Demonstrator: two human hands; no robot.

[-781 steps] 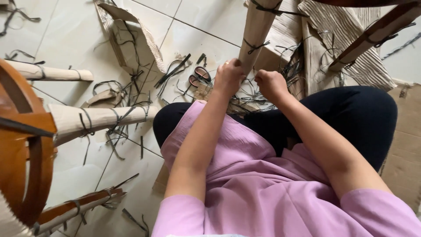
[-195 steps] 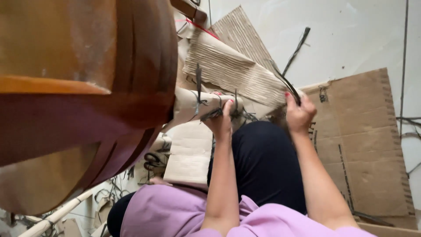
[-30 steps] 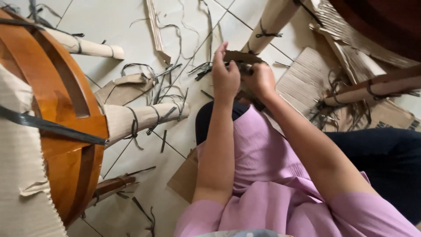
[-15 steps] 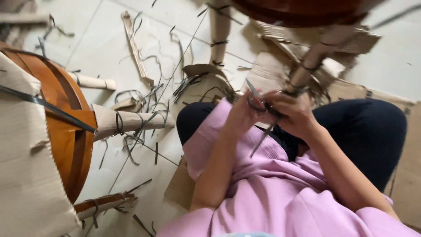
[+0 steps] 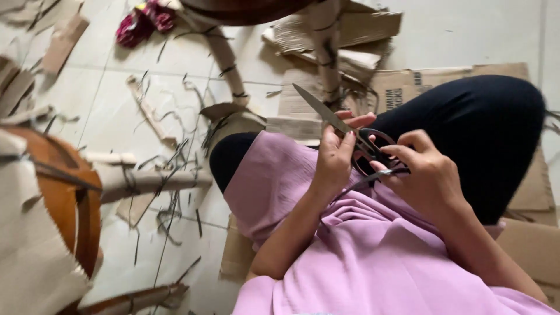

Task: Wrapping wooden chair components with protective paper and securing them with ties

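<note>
hands: scissors were gripped by left hand and right hand, fingers closed round the handles
done: plenty of cardboard wrap already stripped, strewn on the floor
left: chair legs were still wrapped

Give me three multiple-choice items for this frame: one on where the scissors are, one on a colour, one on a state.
1. Where are the scissors?
A. On the tiled floor
B. Held above the lap by both hands
C. Hanging on a chair leg

2. What colour is the person's top?
A. Lilac pink
B. Green
C. White

3. How is the chair leg to the left of the person?
A. Bare wood
B. Painted blue
C. Wrapped in paper and bound with dark straps

Answers: 1 B, the left hand is at the blades near the pivot and the right hand at the dark handle loops. 2 A, the cloth across the torso and arms is lilac pink. 3 C, pale wrapping with dark bands covers it.
</note>
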